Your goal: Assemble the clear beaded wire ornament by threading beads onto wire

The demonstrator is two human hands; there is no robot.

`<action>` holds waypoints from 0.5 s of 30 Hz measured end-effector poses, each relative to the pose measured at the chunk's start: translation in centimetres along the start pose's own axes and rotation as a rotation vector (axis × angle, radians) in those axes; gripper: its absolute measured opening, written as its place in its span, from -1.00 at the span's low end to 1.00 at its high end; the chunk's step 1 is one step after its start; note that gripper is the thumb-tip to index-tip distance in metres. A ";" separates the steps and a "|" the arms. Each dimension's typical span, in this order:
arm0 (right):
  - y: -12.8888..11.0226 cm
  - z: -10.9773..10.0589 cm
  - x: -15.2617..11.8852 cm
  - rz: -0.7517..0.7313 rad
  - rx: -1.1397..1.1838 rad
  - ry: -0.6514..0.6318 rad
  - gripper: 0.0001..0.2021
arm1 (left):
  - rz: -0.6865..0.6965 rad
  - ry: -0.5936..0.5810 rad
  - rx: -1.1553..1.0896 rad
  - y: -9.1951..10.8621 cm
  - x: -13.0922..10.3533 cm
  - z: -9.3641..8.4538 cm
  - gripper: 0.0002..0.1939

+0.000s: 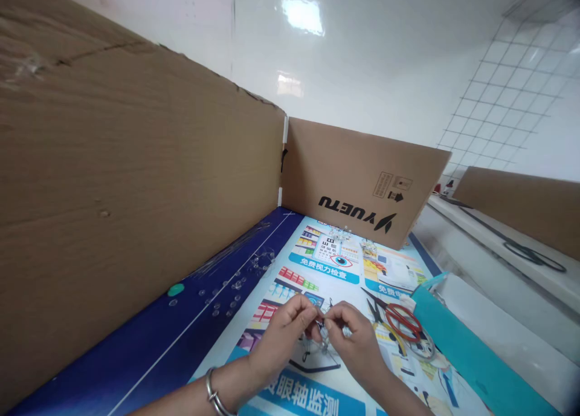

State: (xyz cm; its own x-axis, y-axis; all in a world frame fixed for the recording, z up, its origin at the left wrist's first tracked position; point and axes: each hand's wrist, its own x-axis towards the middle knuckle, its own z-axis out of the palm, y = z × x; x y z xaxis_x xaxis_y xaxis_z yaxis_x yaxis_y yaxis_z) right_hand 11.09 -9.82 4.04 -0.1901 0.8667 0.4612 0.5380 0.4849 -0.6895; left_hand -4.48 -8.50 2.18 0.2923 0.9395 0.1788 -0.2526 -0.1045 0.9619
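Observation:
My left hand [290, 331], with a silver bangle [212, 392] at its wrist, is closed in a pinch. Its fingertips meet those of my right hand [352, 337], also pinched, over the printed sheet. Between them is a thin strand with small clear beads [324, 344] hanging just below the fingers; the fingertips hide its upper part. Right of my right hand lie red-handled scissors [403, 322] and a yellow-handled tool [393, 338], partly overlapping. A round spool [425, 347] sits beside them.
Loose clear beads [236, 285], a green disc [176, 290] and thin wires [231, 250] lie on the blue strip at left. Cardboard walls [136, 150] stand left and at the back [353, 174]. A teal-edged box [471, 343] borders the right. More small clear pieces [339, 234] lie at the back.

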 end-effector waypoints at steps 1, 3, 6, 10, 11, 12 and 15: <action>0.1 0.0 -0.1 -0.006 0.001 0.002 -0.88 | -0.009 -0.007 -0.018 0.0 0.0 0.0 -0.78; 0.4 0.1 -0.1 -0.007 -0.001 -0.003 -0.88 | -0.030 -0.022 -0.036 -0.1 0.0 0.0 -0.78; 0.8 0.0 -0.1 0.001 -0.023 0.000 -0.88 | -0.039 -0.014 -0.027 -0.2 0.0 0.1 -0.76; 1.7 -0.4 0.2 -0.017 -0.073 0.023 -0.89 | -0.025 0.014 0.004 -0.3 0.0 -0.2 -0.74; 1.9 -0.7 0.4 -0.015 -0.081 0.036 -0.89 | -0.031 0.032 0.005 -0.3 0.1 -0.4 -0.73; 2.2 -1.0 0.6 -0.004 -0.088 0.056 -0.89 | -0.036 0.061 0.003 -0.3 0.3 -0.6 -0.72; 2.5 -2.1 1.2 0.074 -0.089 0.121 -0.89 | -0.039 0.159 -0.023 -0.2 0.7 -1.1 -0.71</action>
State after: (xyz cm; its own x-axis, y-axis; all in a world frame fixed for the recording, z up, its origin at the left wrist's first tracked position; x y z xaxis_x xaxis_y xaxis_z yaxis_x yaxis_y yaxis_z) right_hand 13.97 -7.79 4.09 -0.0502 0.8764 0.4789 0.6186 0.4037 -0.6740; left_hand -5.26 -7.41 1.84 0.1532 0.9826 0.1052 -0.2656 -0.0615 0.9621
